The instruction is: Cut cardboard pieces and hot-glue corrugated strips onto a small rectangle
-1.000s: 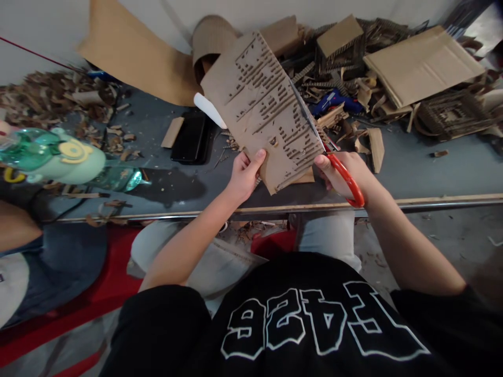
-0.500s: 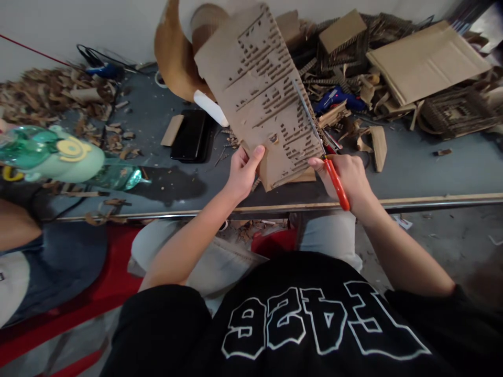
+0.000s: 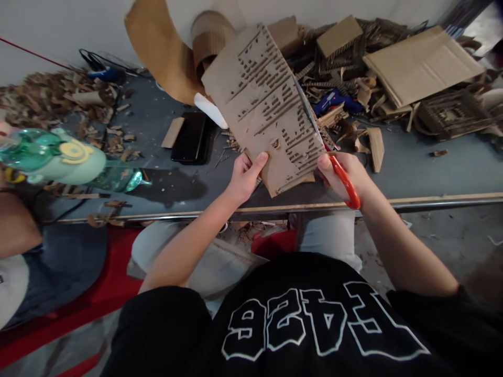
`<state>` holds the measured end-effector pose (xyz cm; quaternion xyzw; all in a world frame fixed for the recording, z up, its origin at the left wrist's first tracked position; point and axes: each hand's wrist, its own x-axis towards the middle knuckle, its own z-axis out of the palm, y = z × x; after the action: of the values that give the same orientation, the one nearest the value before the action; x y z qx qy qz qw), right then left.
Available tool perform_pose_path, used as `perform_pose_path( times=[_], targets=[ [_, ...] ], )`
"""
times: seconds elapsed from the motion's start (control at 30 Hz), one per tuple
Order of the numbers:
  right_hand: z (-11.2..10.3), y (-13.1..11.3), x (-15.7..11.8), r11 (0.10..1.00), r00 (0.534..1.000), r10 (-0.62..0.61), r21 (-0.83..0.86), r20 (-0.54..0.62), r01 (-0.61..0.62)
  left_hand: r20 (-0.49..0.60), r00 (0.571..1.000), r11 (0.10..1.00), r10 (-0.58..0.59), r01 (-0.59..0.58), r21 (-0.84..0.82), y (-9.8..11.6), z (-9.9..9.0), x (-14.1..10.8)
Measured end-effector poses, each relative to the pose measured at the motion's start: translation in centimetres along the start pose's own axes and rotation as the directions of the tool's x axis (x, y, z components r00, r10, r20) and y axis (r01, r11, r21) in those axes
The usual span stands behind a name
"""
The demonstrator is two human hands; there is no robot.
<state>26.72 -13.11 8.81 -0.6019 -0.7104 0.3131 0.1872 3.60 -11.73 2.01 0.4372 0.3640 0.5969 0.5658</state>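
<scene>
A flat sheet of corrugated cardboard (image 3: 267, 110), its face partly torn to show the ridges, is held tilted above the table. My left hand (image 3: 247, 175) pinches its lower left edge, thumb on top. My right hand (image 3: 346, 175) is closed round red-handled scissors (image 3: 348, 186) at the sheet's lower right. The blades run along the right edge and are partly hidden by the cardboard, so how far they part is hard to see. Beneath the sheet, another cardboard piece shows only a little.
A black phone (image 3: 189, 137), a white object (image 3: 210, 110) and a cardboard roll (image 3: 212, 39) lie behind the sheet. Blue glue gun (image 3: 338, 102) and cardboard pieces (image 3: 424, 65) are at right. Scraps (image 3: 51, 99) and a green bottle (image 3: 78, 157) are at left, beside another person's arm (image 3: 18, 225).
The cardboard sheet has come down slightly and to the right with my left hand. My right hand has shifted a little right, and the scissors' red handle now sits wider from the sheet.
</scene>
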Motion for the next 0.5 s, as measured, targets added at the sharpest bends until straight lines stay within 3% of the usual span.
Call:
perform_pose_path(
  times=[0.1,0.33,0.5],
  targets=[
    [0.1,-0.2,0.1,0.998,0.998,-0.007,-0.07,-0.057,0.002,-0.004,1.0,1.0,0.017,-0.017,0.014,0.0,0.1,-0.1],
    [0.7,-0.3,-0.1,1.0,0.996,0.026,-0.004,-0.084,-0.026,0.008,0.999,0.999,0.039,-0.039,-0.015,-0.6,-0.4,0.0],
    [1.3,-0.3,0.7,0.998,0.992,0.011,0.06,-0.127,-0.004,0.029,0.996,0.994,0.088,-0.089,0.064,-0.3,-0.5,0.6]
  ],
)
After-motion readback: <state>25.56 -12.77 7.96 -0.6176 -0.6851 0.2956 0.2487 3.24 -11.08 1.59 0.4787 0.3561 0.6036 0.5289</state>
